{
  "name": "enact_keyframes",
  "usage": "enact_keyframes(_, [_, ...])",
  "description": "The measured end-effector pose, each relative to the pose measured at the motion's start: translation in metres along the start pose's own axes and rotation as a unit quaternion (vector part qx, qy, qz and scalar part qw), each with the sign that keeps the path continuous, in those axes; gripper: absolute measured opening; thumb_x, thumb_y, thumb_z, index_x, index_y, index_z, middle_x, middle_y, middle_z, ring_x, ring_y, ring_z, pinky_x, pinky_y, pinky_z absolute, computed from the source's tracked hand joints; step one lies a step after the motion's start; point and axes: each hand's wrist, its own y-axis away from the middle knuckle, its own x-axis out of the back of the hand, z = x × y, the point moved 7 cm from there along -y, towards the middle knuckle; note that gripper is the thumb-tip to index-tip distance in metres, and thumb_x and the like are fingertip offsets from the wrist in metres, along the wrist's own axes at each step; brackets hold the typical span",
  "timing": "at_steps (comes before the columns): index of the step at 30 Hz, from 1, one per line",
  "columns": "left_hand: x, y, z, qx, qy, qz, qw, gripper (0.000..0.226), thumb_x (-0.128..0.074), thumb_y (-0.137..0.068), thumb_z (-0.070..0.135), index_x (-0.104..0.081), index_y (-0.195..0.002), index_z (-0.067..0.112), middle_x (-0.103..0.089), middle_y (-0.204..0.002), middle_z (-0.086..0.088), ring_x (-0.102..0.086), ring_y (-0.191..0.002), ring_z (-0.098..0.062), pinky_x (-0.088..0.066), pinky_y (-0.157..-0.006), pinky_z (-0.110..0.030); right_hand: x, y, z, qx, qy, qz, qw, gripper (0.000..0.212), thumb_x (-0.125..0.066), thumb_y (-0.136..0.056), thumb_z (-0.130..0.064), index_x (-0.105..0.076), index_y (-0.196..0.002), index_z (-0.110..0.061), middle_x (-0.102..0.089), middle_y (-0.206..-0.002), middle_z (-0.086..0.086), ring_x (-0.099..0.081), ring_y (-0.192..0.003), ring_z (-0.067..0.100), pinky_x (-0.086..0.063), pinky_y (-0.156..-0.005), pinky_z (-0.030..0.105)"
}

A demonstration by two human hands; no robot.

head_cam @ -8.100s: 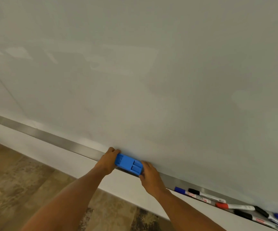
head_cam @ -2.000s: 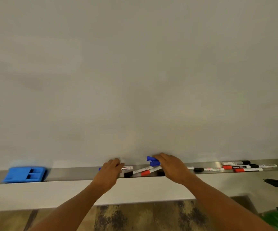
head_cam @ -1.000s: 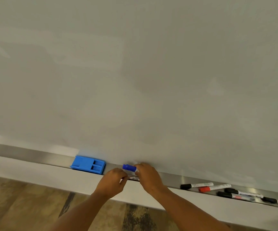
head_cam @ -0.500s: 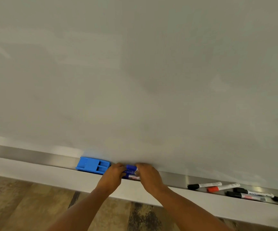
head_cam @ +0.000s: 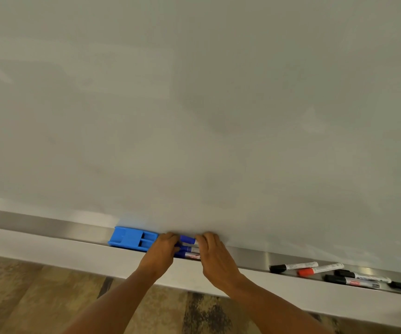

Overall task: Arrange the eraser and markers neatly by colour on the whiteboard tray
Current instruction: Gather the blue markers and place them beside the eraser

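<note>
So far: eraser (head_cam: 133, 238) parked on tray (head_cam: 50, 227); blue markers (head_cam: 187, 248) stacked beside it, left hand (head_cam: 162, 251) and right hand (head_cam: 215, 255) fingers curled around ends, squaring them. Left: black markers (head_cam: 353, 280), red marker (head_cam: 319, 270) lie unsorted, well right.

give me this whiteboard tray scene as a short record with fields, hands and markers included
eraser: blue plastic eraser lying on the metal whiteboard tray
blue markers: three blue-capped markers side by side just right of the eraser
left hand: at their cap ends, fingers curled against them
right hand: over their barrels
loose markers: black-capped marker, red-capped marker and three more black-capped ones, scattered further right
colour sorting: blue grouped; red and black not yet
</note>
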Motion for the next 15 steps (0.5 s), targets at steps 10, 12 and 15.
enact_keyframes(10, [0.021, 0.008, 0.007, 0.000, 0.040, 0.079, 0.996, 0.031, -0.056, -0.093, 0.017, -0.051, -0.123, 0.014, -0.057, -0.122, -0.004, -0.054, -0.110, -0.020, -0.048, -0.094, -0.032, 0.003, -0.012, -0.006, 0.015, -0.004, -0.035, 0.999, 0.062, -0.068, -0.087, -0.016, -0.035, -0.139, -0.016, -0.048, -0.128, 0.011, -0.052, -0.112, 0.022, -0.056, -0.084, 0.035])
enact_keyframes(12, [0.020, 0.009, 0.007, -0.002, 0.020, 0.079, 0.997, 0.032, -0.058, -0.092, 0.013, -0.054, -0.123, 0.012, -0.058, -0.123, -0.006, -0.055, -0.110, -0.022, -0.050, -0.093, -0.035, 0.005, -0.013, -0.007, 0.017, -0.016, -0.028, 0.999, 0.057, -0.072, -0.084, -0.019, -0.044, -0.134, -0.013, -0.055, -0.126, 0.012, -0.054, -0.111, 0.024, -0.054, -0.087, 0.037])
enact_keyframes(15, [0.014, 0.009, 0.006, -0.007, -0.021, 0.055, 0.998, 0.032, -0.066, -0.084, 0.006, -0.059, -0.116, 0.011, -0.061, -0.117, -0.009, -0.058, -0.103, -0.024, -0.055, -0.086, -0.037, 0.001, -0.013, -0.005, -0.008, -0.022, -0.038, 0.999, 0.047, -0.073, -0.084, -0.022, -0.053, -0.124, -0.009, -0.062, -0.119, 0.015, -0.059, -0.105, 0.027, -0.052, -0.088, 0.038])
